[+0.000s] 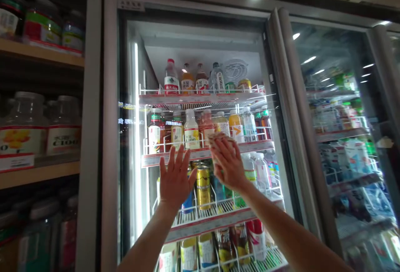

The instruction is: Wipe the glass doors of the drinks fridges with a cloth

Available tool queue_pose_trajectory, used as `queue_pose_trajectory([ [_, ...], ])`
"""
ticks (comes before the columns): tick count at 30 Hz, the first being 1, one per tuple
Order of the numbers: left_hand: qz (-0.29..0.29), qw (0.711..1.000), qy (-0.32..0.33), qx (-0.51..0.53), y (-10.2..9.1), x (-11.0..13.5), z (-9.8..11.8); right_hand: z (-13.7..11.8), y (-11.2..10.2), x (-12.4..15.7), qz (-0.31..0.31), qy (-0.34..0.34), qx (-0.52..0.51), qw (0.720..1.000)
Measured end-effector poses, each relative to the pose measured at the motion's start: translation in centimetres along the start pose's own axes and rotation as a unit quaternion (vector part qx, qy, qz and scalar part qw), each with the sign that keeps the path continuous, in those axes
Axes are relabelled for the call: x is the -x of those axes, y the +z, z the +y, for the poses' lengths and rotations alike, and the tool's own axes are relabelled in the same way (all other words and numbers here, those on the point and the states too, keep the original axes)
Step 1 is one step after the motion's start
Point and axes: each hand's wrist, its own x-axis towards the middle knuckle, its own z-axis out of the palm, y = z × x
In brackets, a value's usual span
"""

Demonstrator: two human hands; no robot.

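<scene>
A drinks fridge stands in front of me, its glass door (137, 205) shut. My left hand (175, 180) lies flat on the glass with its fingers spread and nothing in it. My right hand (229, 163) is a little higher and to the right. It presses what looks like a small crumpled beige cloth (218, 137) against the glass under its fingertips. Behind the glass between my hands stands a gold can (203, 186). Above my hands a wire shelf (200, 154) holds a row of bottles.
The fridge holds several wire shelves of bottles and cans, top shelf (200, 96) to bottom. To the right is a second glass-door fridge (337, 138), also stocked. On the left, wooden shelves (40, 174) carry large plastic jars (23, 126).
</scene>
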Motion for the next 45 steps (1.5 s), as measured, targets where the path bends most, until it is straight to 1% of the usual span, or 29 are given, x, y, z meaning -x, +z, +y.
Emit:
queue_pose_trajectory([
  [2,0.002,1.000,-0.001,0.004,0.0,0.0,-0.1,3.5,-0.9,1.4,0.038,0.039,0.031,0.998],
  [4,-0.003,1.000,-0.006,0.008,0.0,-0.1,-0.1,6.8,-1.6,2.7,0.085,0.109,0.071,0.988],
  [5,-0.006,1.000,-0.008,0.010,0.0,-0.1,-0.1,7.7,-1.8,3.1,0.105,0.141,0.088,0.980],
  [6,-0.008,1.000,-0.010,0.011,0.0,-0.1,-0.1,7.8,-1.9,3.4,0.116,0.164,0.098,0.975],
  [7,-0.009,1.000,-0.012,0.012,0.1,-0.1,-0.1,7.3,-1.9,3.6,0.115,0.171,0.099,0.973],
  [8,-0.008,1.000,-0.012,0.012,0.1,-0.1,-0.1,6.2,-1.8,3.6,0.102,0.163,0.091,0.977],
  [11,-0.002,1.000,-0.005,0.007,0.1,0.0,-0.2,2.7,-1.7,3.8,0.011,0.082,0.040,0.996],
  [12,-0.003,1.000,-0.004,0.006,0.1,0.0,-0.2,2.2,-1.9,4.0,-0.013,0.061,0.028,0.998],
  [13,-0.004,1.000,-0.005,0.005,0.1,0.0,-0.2,2.3,-2.2,4.2,-0.023,0.052,0.026,0.998],
  [14,-0.006,1.000,-0.008,0.006,0.1,0.0,-0.2,2.9,-2.5,4.5,-0.017,0.058,0.032,0.998],
  [15,-0.007,1.000,-0.012,0.008,0.0,0.0,-0.1,3.8,-2.7,4.7,0.004,0.080,0.045,0.996],
  [17,-0.008,1.000,-0.017,0.012,0.0,0.0,0.0,5.4,-3.0,4.9,0.059,0.147,0.077,0.984],
  [18,-0.007,1.000,-0.017,0.013,0.1,0.0,0.0,5.6,-2.9,4.8,0.078,0.172,0.085,0.978],
  [19,-0.006,1.000,-0.016,0.013,0.1,0.0,0.0,5.2,-2.7,4.7,0.086,0.181,0.084,0.976],
  [20,-0.005,1.000,-0.016,0.013,0.1,0.0,0.0,4.2,-2.4,4.6,0.081,0.173,0.072,0.979],
  [21,-0.004,1.000,-0.017,0.014,0.1,0.0,0.0,2.8,-2.1,4.5,0.063,0.150,0.052,0.985],
  [23,-0.005,1.000,-0.022,0.018,0.1,0.0,-0.1,-0.2,-1.6,4.5,0.007,0.087,0.005,0.996],
  [24,-0.005,1.000,-0.023,0.020,0.1,0.0,-0.1,-1.2,-1.5,4.8,-0.019,0.064,-0.012,0.998],
  [25,-0.006,0.999,-0.023,0.022,0.1,0.1,-0.1,-1.8,-1.6,5.1,-0.036,0.052,-0.020,0.998],
  [26,-0.006,0.999,-0.022,0.024,0.1,0.1,-0.1,-1.7,-1.8,5.6,-0.040,0.053,-0.020,0.998],
  [27,-0.006,0.999,-0.022,0.026,0.1,0.1,-0.1,-1.2,-2.1,6.2,-0.033,0.065,-0.014,0.997],
  [30,-0.013,0.999,-0.027,0.037,0.2,0.0,-0.1,1.3,-2.7,7.3,0.028,0.134,0.020,0.990],
  [32,-0.017,0.999,-0.029,0.036,0.2,-0.1,-0.1,1.4,-2.6,7.4,0.058,0.170,0.028,0.983],
  [34,-0.019,0.999,-0.027,0.031,0.1,-0.1,0.1,-0.3,-2.2,7.2,0.037,0.160,0.011,0.986],
  [36,-0.017,0.999,-0.038,0.027,0.1,0.3,0.4,-2.2,-1.9,7.1,-0.008,0.115,-0.016,0.993],
  [38,-0.011,0.998,-0.053,0.026,0.0,1.0,1.0,-2.8,-2.1,7.4,-0.039,0.073,-0.028,0.996],
  [40,-0.011,0.998,-0.066,0.022,0.0,2.0,1.5,-1.4,-2.5,8.1,-0.030,0.066,-0.016,0.997],
  [43,-0.021,0.998,-0.062,0.021,0.0,3.1,2.1,1.5,-3.0,8.9,0.022,0.112,0.020,0.993],
  [45,-0.024,0.998,-0.060,0.025,0.0,3.4,2.1,1.7,-2.8,8.9,0.045,0.144,0.030,0.988],
])
